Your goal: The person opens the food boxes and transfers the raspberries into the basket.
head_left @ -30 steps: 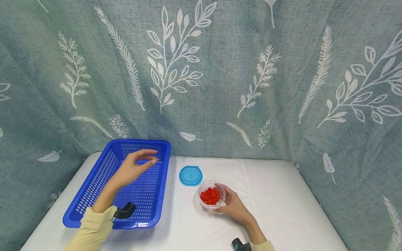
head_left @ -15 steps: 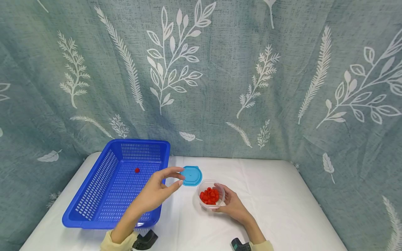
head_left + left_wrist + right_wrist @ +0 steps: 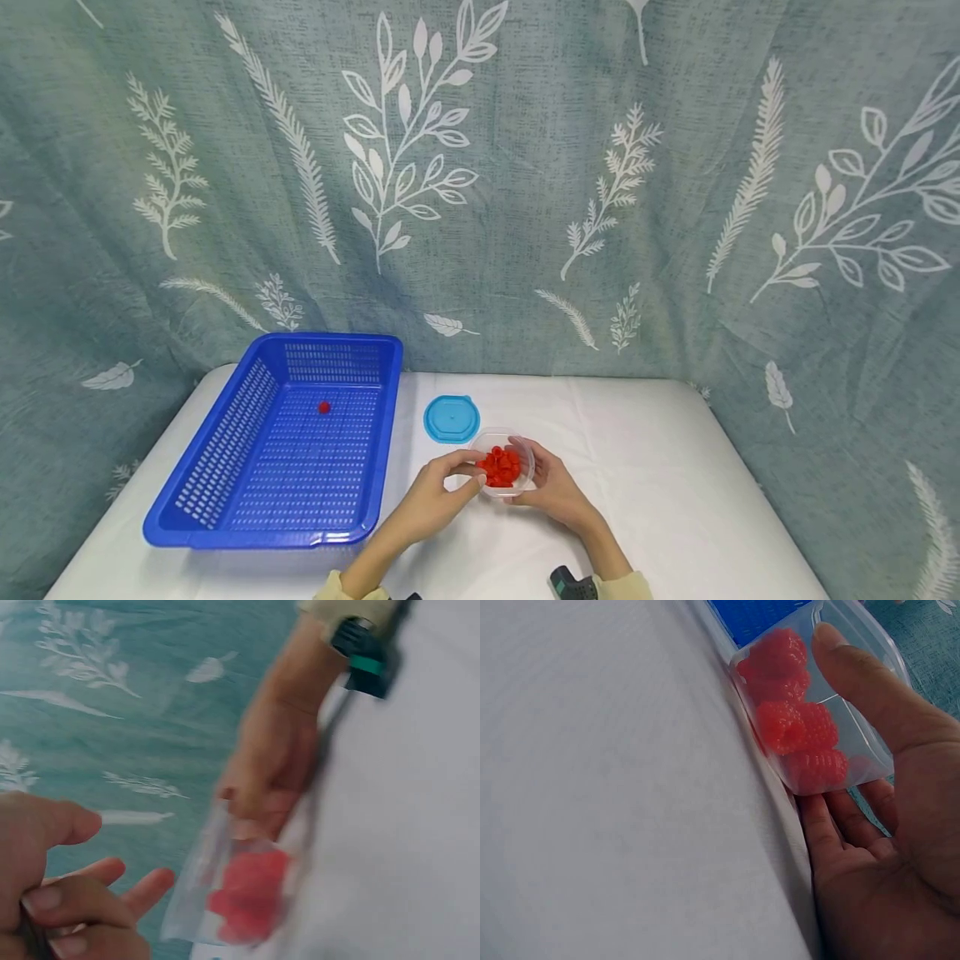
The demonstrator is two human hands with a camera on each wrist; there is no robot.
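Note:
A small clear plastic container (image 3: pixel 491 435) stands on the white cloth with several red raspberries (image 3: pixel 501 468) inside. My right hand (image 3: pixel 557 492) grips its right side; the right wrist view shows the thumb (image 3: pixel 862 679) along the wall and fingers underneath. At the container's left rim is my left hand (image 3: pixel 433 502), thumb and fingers apart and loosely bent. In the left wrist view nothing shows between those fingers, and a gap separates them from the raspberries. One raspberry (image 3: pixel 324 407) lies on the floor of the blue basket (image 3: pixel 388 442).
The blue basket takes up the left of the table. A light blue lid (image 3: pixel 452 419) lies flat behind the container. A green patterned curtain (image 3: pixel 480 208) hangs along the table's back edge. White cloth (image 3: pixel 660 467) stretches to the right.
My left hand has moved right from over the basket to the container's left rim. A raspberry on the basket floor has come into view. My right hand keeps its grip on the container.

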